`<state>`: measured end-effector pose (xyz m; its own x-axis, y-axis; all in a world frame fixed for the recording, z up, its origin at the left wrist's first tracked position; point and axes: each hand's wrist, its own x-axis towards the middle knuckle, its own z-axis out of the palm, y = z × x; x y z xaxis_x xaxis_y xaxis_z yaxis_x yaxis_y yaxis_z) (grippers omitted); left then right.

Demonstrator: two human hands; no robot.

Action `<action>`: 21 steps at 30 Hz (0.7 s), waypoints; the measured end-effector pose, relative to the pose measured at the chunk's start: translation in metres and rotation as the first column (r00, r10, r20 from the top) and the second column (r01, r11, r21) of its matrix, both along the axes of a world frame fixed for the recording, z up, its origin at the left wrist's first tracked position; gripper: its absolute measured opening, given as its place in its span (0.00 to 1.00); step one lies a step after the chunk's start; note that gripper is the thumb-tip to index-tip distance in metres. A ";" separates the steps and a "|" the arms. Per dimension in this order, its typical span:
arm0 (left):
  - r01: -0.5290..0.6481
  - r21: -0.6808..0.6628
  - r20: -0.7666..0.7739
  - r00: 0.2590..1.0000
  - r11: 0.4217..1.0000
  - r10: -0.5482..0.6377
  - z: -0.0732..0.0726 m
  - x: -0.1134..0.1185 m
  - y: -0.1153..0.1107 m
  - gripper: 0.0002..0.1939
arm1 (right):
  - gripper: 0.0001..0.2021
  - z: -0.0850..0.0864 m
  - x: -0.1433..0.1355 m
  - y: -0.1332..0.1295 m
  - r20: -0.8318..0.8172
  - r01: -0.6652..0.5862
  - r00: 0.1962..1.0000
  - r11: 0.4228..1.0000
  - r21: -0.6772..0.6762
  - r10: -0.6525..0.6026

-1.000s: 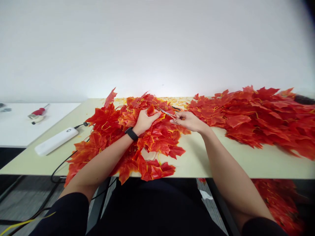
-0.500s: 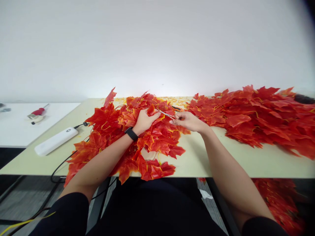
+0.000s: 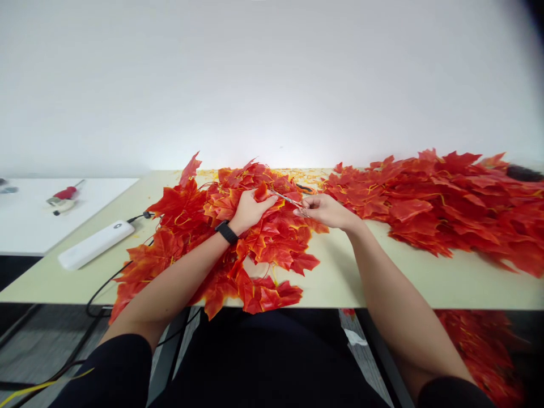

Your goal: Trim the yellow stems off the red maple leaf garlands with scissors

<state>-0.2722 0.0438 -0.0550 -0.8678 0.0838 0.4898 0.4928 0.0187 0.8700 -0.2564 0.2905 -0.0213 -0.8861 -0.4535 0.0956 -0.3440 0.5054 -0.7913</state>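
Observation:
Red and orange artificial maple leaves [image 3: 280, 243] lie heaped in front of me on the pale table. My left hand [image 3: 250, 211], with a dark watch on its wrist, is closed on a maple leaf [image 3: 261, 192] at the top of this heap. A small pair of metal scissors [image 3: 289, 199] is in my right hand [image 3: 322, 211], fingers at the handles. The blades point left, with their tips beside my left thumb. What lies right at the tips is too small to make out.
A larger heap of maple leaves [image 3: 433, 198] covers the table's right side. Yellow scraps [image 3: 301, 171] and an orange-and-black handled tool [image 3: 306, 189] lie at the back. To the left are a white power bank [image 3: 97, 243] with a black cable and a white table [image 3: 25, 226]. More leaves [image 3: 480, 351] sit below, right.
Both hands keep nearly the same place. The scissor handles in my right hand look slightly shifted. The whole view has tilted a little.

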 end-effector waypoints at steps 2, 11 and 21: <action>0.003 0.002 0.003 1.000 1.000 -0.003 -0.001 0.000 0.000 0.15 | 0.33 0.000 0.000 0.000 0.009 0.000 1.000 1.000 -0.009 0.000; 0.003 0.010 0.005 1.000 1.000 -0.003 -0.002 -0.002 0.000 0.16 | 0.35 0.003 0.003 -0.004 0.030 0.024 0.999 0.995 -0.101 -0.021; -0.157 0.163 -0.059 0.984 0.974 0.169 -0.002 -0.007 0.002 0.17 | 0.35 -0.008 0.014 -0.035 -0.068 0.196 0.977 0.976 -0.094 -0.203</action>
<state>-0.2792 0.0462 -0.0571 -0.8255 -0.1390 0.5469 0.5556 -0.0303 0.8309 -0.2422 0.2552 -0.0289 -0.9464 -0.2552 0.1978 -0.3044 0.5010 -0.8101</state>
